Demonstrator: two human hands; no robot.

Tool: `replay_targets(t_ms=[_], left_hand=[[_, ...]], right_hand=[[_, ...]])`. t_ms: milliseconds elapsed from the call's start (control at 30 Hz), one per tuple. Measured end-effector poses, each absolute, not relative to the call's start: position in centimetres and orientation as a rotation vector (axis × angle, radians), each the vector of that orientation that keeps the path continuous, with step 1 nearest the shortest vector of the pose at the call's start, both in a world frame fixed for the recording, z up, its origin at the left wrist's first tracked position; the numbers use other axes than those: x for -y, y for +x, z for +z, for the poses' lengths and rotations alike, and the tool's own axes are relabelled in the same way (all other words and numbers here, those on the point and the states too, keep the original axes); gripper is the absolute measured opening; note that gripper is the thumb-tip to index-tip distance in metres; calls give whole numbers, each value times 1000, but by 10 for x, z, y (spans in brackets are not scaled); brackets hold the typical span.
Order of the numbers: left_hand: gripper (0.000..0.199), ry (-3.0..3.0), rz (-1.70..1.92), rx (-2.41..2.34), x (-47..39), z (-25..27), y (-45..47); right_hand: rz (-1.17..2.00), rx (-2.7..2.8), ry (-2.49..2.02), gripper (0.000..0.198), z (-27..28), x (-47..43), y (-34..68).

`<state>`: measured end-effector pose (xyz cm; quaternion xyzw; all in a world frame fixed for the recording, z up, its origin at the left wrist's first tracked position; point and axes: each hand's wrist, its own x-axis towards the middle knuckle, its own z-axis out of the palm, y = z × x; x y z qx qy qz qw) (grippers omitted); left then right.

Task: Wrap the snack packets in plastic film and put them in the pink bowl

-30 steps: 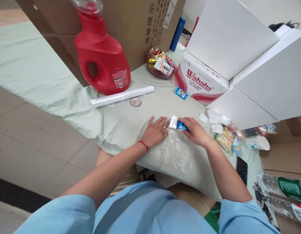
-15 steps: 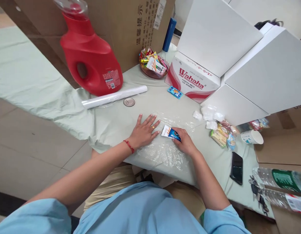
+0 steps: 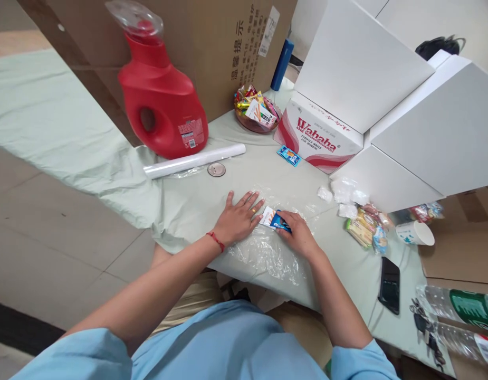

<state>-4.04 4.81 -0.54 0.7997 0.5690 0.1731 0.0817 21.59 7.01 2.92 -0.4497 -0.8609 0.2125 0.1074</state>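
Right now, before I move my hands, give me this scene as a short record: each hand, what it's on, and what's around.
Left hand: palm down, fingers spread, over the clear film
Right hand: gripping the right end of a blue-and-white packet
Packet position: over the film, beside the left hand's fingers; contact with them unclear
Beyond the hands: white roll, round disc, small blue packet
Farther back: red jug, bowl of wrapped snacks
Right side: phone, paper cup
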Motion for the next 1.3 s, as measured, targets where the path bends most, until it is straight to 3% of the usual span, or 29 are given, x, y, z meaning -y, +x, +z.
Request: replay_targets(t_ms=[200, 433, 833, 1300], left_hand=[[54, 2394, 505, -1707, -47, -2, -39], [54, 2398, 484, -1717, -47, -1, -39], [54, 2404, 513, -1730, -47, -4, -39], [56, 2383, 500, -1736, -47, -3, -41]], right_hand=[[591, 2298, -1353, 48, 33, -69, 220], [347, 2630, -1201, 47, 21, -63, 188], [187, 2659, -1272, 51, 12, -60, 198], [283, 2631, -1224, 51, 7, -53, 193]])
